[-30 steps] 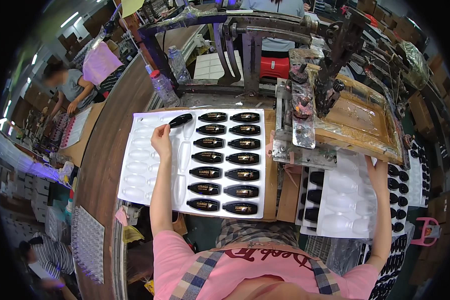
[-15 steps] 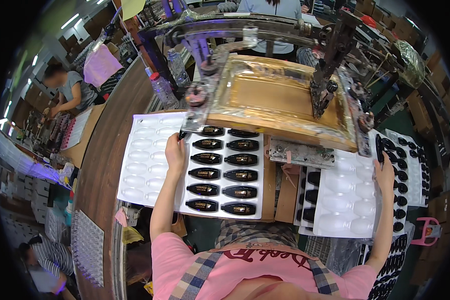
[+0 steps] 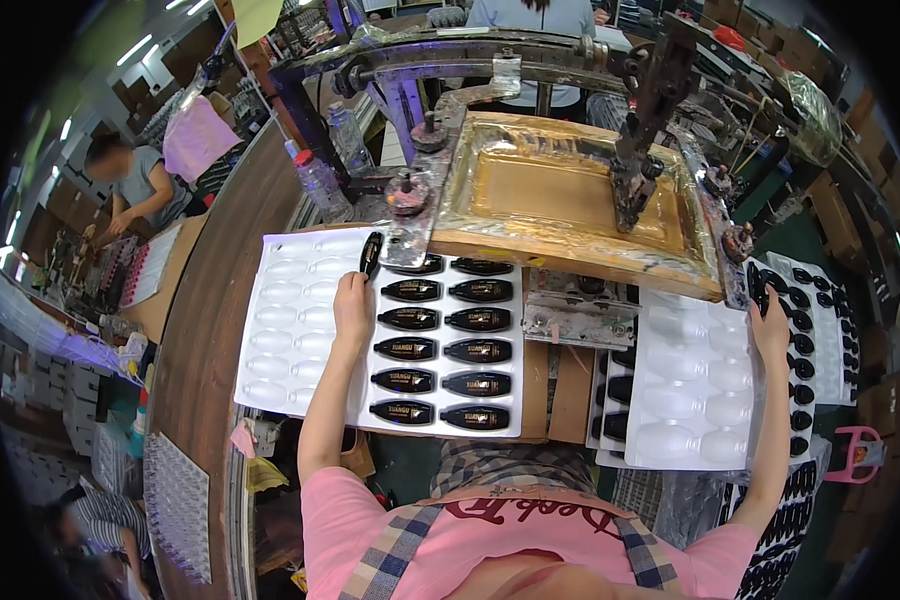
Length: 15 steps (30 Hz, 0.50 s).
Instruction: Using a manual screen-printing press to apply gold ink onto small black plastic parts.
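Note:
My left hand [image 3: 351, 305] is closed on a small black bottle with gold print [image 3: 372, 254], held upright over the white moulded tray [image 3: 288, 240] at its middle. Black printed bottles [image 3: 480, 351] lie in two columns in that tray's right half, and its left half shows bare hollows. At the right, my right hand [image 3: 769, 325] pinches another black bottle [image 3: 758, 287] beside a second white tray [image 3: 690, 400]. Between the hands hangs a wooden screen frame [image 3: 570, 262] with a yellow mesh. A dark piece sits on the metal jig [image 3: 580, 318] under it, partly hidden.
The screen machine's metal arm [image 3: 635, 160] stands over the frame. A red-capped bottle [image 3: 320, 185] is behind the left tray. More trays of black pieces [image 3: 802, 365] lie at the far right, near a pink stool [image 3: 855, 455]. Other people [image 3: 145, 180] work at the left.
The bottle in my left hand, mostly hidden before, now shows clearly upright. The screen frame has shifted slightly right and the jig below it left. My right hand has barely moved.

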Tool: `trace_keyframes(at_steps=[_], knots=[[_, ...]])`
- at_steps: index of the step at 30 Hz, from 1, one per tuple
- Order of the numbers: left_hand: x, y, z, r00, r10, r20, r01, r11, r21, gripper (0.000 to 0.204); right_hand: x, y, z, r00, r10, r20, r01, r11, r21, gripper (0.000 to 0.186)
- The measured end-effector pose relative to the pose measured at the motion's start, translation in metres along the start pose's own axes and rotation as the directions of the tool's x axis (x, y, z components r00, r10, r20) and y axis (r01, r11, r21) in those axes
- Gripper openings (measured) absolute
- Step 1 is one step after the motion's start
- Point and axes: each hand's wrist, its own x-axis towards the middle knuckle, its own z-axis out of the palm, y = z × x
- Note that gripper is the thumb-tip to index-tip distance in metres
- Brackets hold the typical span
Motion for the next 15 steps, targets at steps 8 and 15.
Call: trace_keyframes(at_steps=[8, 15], knots=[[0.030, 0.071, -0.025, 0.987, 0.105, -0.121, -0.114, 0.991, -0.071, 0.012, 0.006, 0.002, -0.002, 0.995, 0.000, -0.102, 0.002, 1.000, 0.016, 0.046], [0.087, 0.192, 0.015, 0.910, 0.409, 0.064, -0.317, 0.790, -0.525, 0.023, -0.014, -0.024, -0.011, 0.994, -0.019, 0.104, -0.059, 0.713, 0.699, 0.030]])
